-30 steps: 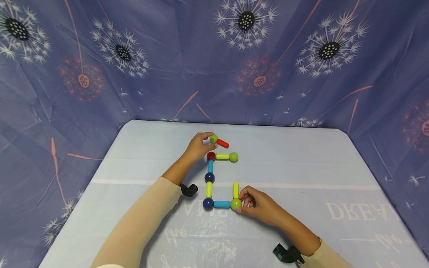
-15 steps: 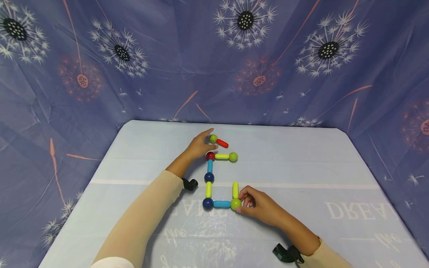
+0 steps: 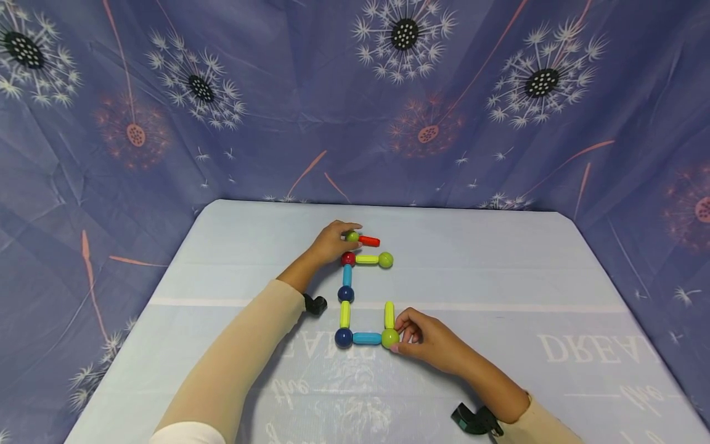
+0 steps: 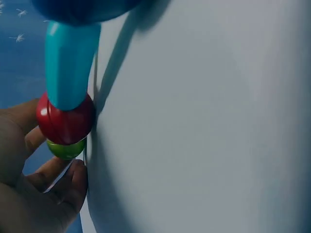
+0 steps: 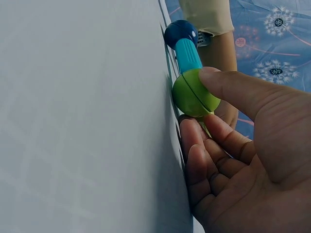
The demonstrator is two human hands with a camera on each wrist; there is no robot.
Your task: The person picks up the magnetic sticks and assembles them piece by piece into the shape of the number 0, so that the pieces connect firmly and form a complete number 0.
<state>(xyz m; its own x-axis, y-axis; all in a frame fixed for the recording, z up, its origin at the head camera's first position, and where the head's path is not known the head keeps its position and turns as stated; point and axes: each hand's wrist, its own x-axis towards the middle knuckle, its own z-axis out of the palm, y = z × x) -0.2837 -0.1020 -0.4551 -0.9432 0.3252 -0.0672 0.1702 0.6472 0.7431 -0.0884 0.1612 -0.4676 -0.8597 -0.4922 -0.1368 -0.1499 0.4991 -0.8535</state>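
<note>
A chain of magnetic rods and balls lies on the pale cloth. My left hand (image 3: 345, 235) pinches a small green ball (image 3: 352, 236) that carries a red rod (image 3: 369, 240), just above the red ball (image 3: 348, 258). In the left wrist view this green ball (image 4: 66, 149) sits right behind the red ball (image 4: 65, 121), with curled fingers (image 4: 53, 191) beside it. My right hand (image 3: 400, 336) pinches the corner green ball (image 3: 390, 337), which joins a blue rod (image 3: 367, 338) and a yellow rod (image 3: 389, 314). The thumb (image 5: 238, 92) presses on that ball (image 5: 194, 94).
From the red ball a yellow rod (image 3: 367, 259) runs right to another green ball (image 3: 386, 259). A blue rod (image 3: 347, 275), dark blue ball (image 3: 346, 293), yellow rod (image 3: 345, 314) and dark blue ball (image 3: 343, 337) run down. A purple dandelion-print curtain (image 3: 222, 123) walls the table (image 3: 499, 277).
My left hand's fingers straightened briefly, then closed on the small green ball again. Ball and red rod have shifted down toward the red ball, and the rod lies flatter. The right hand stayed put.
</note>
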